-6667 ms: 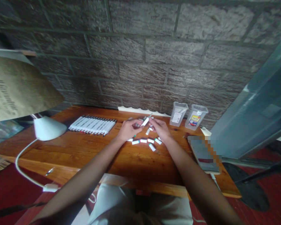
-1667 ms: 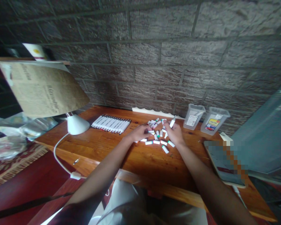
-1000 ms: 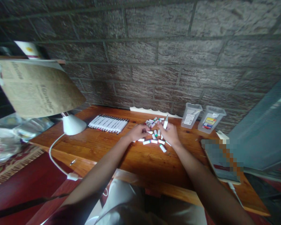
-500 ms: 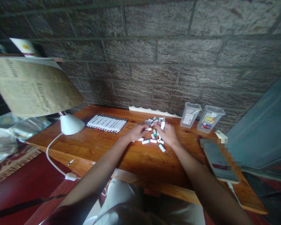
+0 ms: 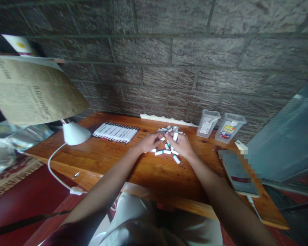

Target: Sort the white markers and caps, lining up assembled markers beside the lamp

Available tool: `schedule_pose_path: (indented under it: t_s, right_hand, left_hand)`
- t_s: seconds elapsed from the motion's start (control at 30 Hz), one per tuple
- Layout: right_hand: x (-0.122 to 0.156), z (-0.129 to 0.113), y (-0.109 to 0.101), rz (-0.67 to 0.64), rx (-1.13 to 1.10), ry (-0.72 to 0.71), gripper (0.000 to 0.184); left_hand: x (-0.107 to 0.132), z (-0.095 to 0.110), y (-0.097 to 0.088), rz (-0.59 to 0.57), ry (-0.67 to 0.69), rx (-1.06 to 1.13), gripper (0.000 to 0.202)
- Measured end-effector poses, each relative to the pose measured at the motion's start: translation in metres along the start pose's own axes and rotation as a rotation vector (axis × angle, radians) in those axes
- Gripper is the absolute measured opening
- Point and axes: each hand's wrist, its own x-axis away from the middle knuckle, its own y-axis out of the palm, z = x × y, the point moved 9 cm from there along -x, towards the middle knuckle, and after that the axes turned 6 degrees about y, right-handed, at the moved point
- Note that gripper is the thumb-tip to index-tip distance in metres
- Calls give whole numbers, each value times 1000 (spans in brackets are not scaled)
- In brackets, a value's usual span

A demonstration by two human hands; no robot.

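Note:
Many short white marker pens and caps lie in a loose heap [image 5: 169,152] on the wooden table, mostly under and between my hands. My right hand [image 5: 180,145] grips a white marker [image 5: 175,135] that stands nearly upright at its fingertips. My left hand [image 5: 149,142] rests palm down beside it, fingers reaching to the heap. Those fingertips nearly meet my right hand and touch a small white piece [image 5: 162,138]. The hands hide part of the heap.
A neat row of white markers [image 5: 115,132] lies left of my hands. Two clear plastic boxes [image 5: 208,123] [image 5: 229,127] stand near the brick wall [image 5: 169,68]. A white desk lamp [image 5: 74,134] is at left, and a blurred flat device [image 5: 238,172] is at right.
My hands have drawn slightly closer over the heap, and the upright marker has shifted lower and left. The whole view has drifted slightly, with the table sitting a little higher and further left.

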Motion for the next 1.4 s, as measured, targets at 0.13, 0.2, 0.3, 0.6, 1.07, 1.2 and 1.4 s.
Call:
schedule_pose_path:
  t_s: [0.13,0.2,0.3,0.6,1.07,1.2,1.4]
  right_hand:
    - [0,4,6,-36,27,1,37]
    - [2,4,11,-69,43,6,37]
    - [3,2,16,-99,48,9,37]
    - [3,4,16,-101,46,18,36]
    - [6,3,22,-125,142,-14,37]
    - [6,3,21,-122,143,10,35]
    - [6,1,20,-132,120,18,33]
  left_hand:
    - [0,3,1,-17,2,-6,23]
    - [0,4,1,-30,-2,-37,23]
    - [-1,5,1,-43,-7,-65,22]
    - [-1,5,4,-66,4,-56,24]
    - [0,6,4,-87,-9,-68,20]
    - [0,8,4,-84,-2,-56,18]
    - [0,7,6,-86,19,-42,22]
